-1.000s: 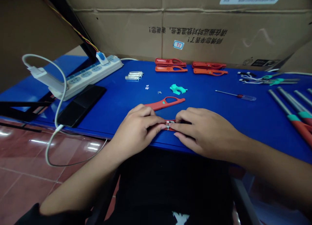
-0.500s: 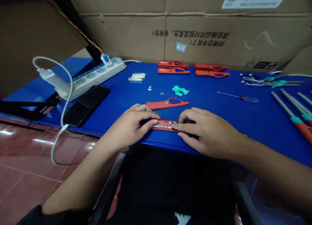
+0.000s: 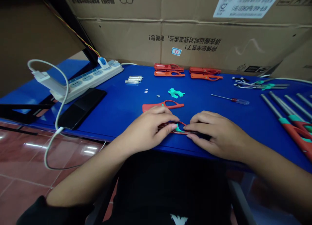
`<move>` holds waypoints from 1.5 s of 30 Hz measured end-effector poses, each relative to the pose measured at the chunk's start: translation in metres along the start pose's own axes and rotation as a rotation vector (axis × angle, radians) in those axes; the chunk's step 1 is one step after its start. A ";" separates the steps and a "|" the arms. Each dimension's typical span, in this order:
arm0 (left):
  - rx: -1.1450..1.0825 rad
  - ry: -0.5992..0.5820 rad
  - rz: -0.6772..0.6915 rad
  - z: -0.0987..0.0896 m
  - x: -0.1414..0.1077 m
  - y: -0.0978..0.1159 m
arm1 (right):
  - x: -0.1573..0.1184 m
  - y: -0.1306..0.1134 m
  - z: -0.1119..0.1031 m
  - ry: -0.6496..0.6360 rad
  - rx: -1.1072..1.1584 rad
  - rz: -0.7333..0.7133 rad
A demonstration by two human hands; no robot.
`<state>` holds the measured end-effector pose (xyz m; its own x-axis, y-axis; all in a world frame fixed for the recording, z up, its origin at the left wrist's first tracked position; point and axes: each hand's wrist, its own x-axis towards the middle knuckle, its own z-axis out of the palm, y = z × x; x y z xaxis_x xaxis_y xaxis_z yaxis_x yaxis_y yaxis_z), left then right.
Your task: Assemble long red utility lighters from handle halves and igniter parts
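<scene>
Near the table's front edge lies a red lighter shell half [image 3: 184, 123] with a green trigger [image 3: 179, 127] in its handle opening. My left hand [image 3: 158, 126] grips it over the middle, thumb and fingers closed round it and covering most of its inside. At its right end, my right hand [image 3: 207, 127] pinches the handle, fingertips against the rim. Just behind my hands rests another red shell half [image 3: 152, 106], outer side up. Small green plastic parts [image 3: 176, 93], small metal pins [image 3: 158, 96] and small white pieces [image 3: 146, 91] lie behind it.
At the back are stacked red shell halves [image 3: 169, 74], more shells [image 3: 206, 77] and clear gas tanks [image 3: 134, 79]. A screwdriver [image 3: 230, 99], wires [image 3: 243, 82] and long-nosed lighters [image 3: 292, 127] lie right. A phone [image 3: 83, 108] and power strip [image 3: 87, 80] are left; a cardboard box [image 3: 195, 30] stands behind.
My left hand has shifted right along the shell, now covering its middle. My right hand has moved right to the handle end, uncovering the green trigger. The view has tilted slightly.
</scene>
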<state>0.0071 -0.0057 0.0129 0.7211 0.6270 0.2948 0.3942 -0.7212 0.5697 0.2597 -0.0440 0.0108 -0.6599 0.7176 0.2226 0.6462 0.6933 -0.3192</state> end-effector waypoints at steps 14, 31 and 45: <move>-0.021 -0.110 -0.116 0.010 -0.002 -0.002 | 0.021 -0.035 0.025 -0.047 -0.426 0.069; 0.023 -0.075 -0.093 0.008 -0.006 -0.008 | 0.020 -0.004 0.005 -0.081 -0.097 -0.102; -0.140 -0.035 -0.151 0.009 -0.003 -0.009 | 0.022 0.005 0.004 -0.069 -0.212 -0.245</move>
<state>0.0068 -0.0033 -0.0002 0.6800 0.7127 0.1721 0.4185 -0.5700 0.7070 0.2466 -0.0249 0.0109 -0.8252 0.5269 0.2036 0.5259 0.8481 -0.0636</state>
